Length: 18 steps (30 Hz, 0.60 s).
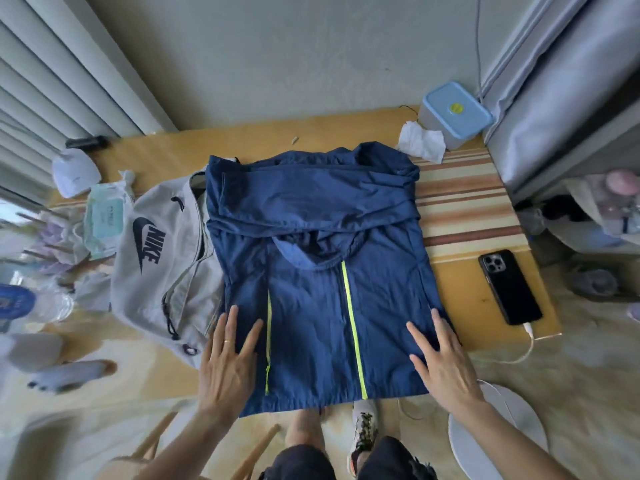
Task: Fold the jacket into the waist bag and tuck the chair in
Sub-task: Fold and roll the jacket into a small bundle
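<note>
While jacket (318, 271) lies flat, waist bag (162, 258) unzipped

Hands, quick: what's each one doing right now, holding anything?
Left hand: open, flat on the jacket, holding nothing.
Right hand: open, flat on the jacket, holding nothing.

Wooden table (156, 157) w/ navy jacket (311, 271), grey waist bag (162, 258), striped mat (464, 199), phone (509, 287), blue-lidded box (455, 114).
</note>
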Each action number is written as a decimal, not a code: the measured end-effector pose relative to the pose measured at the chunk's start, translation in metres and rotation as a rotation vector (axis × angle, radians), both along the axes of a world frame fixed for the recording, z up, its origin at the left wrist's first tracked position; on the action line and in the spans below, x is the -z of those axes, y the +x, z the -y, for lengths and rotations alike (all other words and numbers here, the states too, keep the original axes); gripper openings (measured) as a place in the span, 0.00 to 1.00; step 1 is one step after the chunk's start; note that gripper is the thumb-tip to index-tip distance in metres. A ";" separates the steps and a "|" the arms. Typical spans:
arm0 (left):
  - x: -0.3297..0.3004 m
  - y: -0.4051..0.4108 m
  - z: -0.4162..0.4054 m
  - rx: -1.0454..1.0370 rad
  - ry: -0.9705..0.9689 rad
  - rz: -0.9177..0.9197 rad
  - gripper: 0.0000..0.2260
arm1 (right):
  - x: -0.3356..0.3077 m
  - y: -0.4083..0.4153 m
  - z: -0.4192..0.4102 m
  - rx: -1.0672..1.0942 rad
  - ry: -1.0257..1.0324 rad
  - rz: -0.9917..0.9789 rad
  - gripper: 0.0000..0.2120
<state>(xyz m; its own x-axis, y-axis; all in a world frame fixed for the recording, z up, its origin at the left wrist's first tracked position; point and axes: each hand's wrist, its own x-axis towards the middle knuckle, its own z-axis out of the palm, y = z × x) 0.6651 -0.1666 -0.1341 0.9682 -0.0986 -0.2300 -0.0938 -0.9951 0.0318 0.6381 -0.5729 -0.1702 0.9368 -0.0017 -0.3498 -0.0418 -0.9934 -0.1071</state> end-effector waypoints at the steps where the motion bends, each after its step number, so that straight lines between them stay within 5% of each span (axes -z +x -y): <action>1: -0.001 -0.010 0.003 -0.061 -0.031 0.015 0.24 | 0.001 -0.005 0.002 0.066 0.027 0.031 0.25; 12: -0.009 -0.062 0.047 -0.862 -0.378 -0.057 0.21 | -0.005 -0.018 0.002 0.575 0.363 0.045 0.18; 18: -0.030 -0.076 0.044 -0.885 -0.516 -0.104 0.20 | -0.014 -0.008 0.023 0.508 0.396 -0.003 0.15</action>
